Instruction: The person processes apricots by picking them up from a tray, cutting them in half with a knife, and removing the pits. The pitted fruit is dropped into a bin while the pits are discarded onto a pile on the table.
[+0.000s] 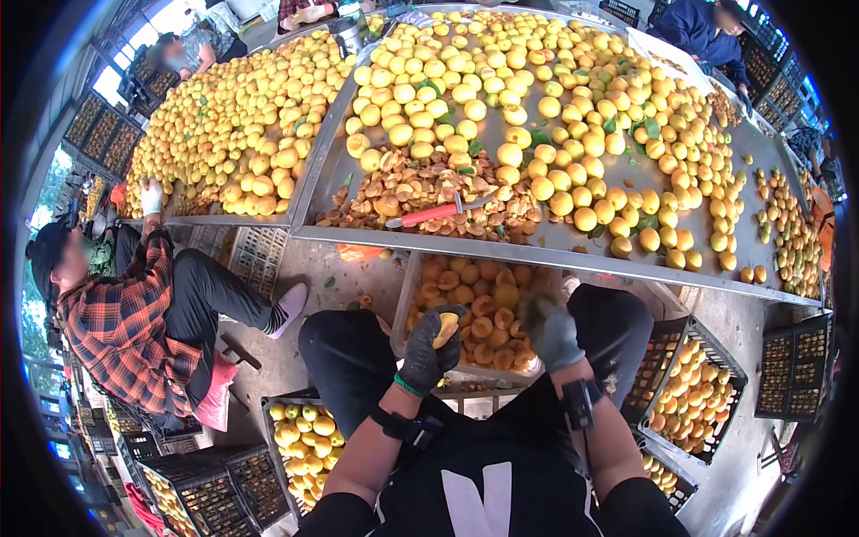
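Note:
My left hand [429, 352], in a dark glove with a green cuff, is closed around an apricot piece [446, 329] whose orange-yellow flesh shows. My right hand [552, 333], in a grey glove, is blurred by motion over the right edge of a crate, and its fingers cannot be made out. Between and beyond both hands, the crate [404, 304] holds apricots, several of them halved or opened. On the metal table, a red-handled tool [429, 215] with a curved blade lies on a heap of brownish apricot scraps [385, 192].
The metal table [537, 259] bears many yellow apricots. A person in a plaid shirt [116, 313] sits at the left; other people are along the far side. Black crates of apricots stand by my right leg [716, 358] and lower left [268, 430].

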{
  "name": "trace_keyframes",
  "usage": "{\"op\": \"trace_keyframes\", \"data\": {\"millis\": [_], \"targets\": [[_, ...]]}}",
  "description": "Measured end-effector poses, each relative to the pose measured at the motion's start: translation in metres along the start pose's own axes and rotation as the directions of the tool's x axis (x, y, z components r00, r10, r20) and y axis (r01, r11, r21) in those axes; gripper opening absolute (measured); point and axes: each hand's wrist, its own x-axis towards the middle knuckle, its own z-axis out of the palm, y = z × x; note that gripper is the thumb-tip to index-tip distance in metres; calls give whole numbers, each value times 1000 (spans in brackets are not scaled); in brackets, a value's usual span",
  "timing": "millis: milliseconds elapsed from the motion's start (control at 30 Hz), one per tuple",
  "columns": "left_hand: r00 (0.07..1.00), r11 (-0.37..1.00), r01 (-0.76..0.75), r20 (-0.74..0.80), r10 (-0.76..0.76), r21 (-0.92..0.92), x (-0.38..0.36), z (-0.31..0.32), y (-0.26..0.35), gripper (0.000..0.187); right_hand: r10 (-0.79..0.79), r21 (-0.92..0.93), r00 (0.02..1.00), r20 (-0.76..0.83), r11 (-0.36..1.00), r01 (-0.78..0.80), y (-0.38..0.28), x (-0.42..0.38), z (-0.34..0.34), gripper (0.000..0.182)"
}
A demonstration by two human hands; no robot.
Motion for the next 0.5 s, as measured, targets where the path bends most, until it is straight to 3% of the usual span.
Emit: {"op": "trace_keyframes", "data": {"millis": [33, 67, 100, 167, 200, 267, 333, 367, 400, 467, 500], "targets": [[998, 999, 36, -55, -36, -1, 0, 2, 0, 28, 260, 113, 959, 117, 955, -273, -30, -21, 23, 26], [998, 999, 39, -54, -39, -3, 0, 2, -1, 28, 480, 189, 839, 254, 827, -530, -52, -38, 39, 29], [998, 998, 62, -18, -62, -22, 2, 1, -3, 27, 480, 187, 840, 252, 827, -529, -59, -50, 44, 29], [996, 996, 85, 19, -84, -38, 2, 1, -4, 27, 689, 64, 634, 350, 658, -750, -69, -68, 49, 27], [997, 999, 44, 57, -43, -22, 1, 1, -2, 30, 688, 64, 635, 350, 659, -749, -84, -71, 49, 27], [996, 1000, 2, 93, -1, -11, -2, 2, 3, 33, 516, 0, 774, 366, 832, -555, -122, -76, 39, 30], [992, 979, 79, 111, -59, -188, -5, 1, 10, 42, 181, -173, 940, 290, 976, -135, -165, -68, 11, 34], [996, 984, 67, 64, -57, -164, -8, 4, 11, 50, -60, -313, 979, 193, 942, 120, -188, -64, 4, 33], [996, 984, 70, 68, -60, -162, -8, 3, 10, 50, -315, -465, 940, 132, 818, 339, -207, -59, -5, 32], [993, 982, 74, 103, -57, -176, -6, 4, 9, 49, -179, -722, 978, -104, 691, 50, -236, -45, -50, 26], [993, 981, 75, 108, -56, -177, -6, 6, 8, 49, -184, -724, 977, -105, 688, 52, -237, -44, -50, 26]]}}
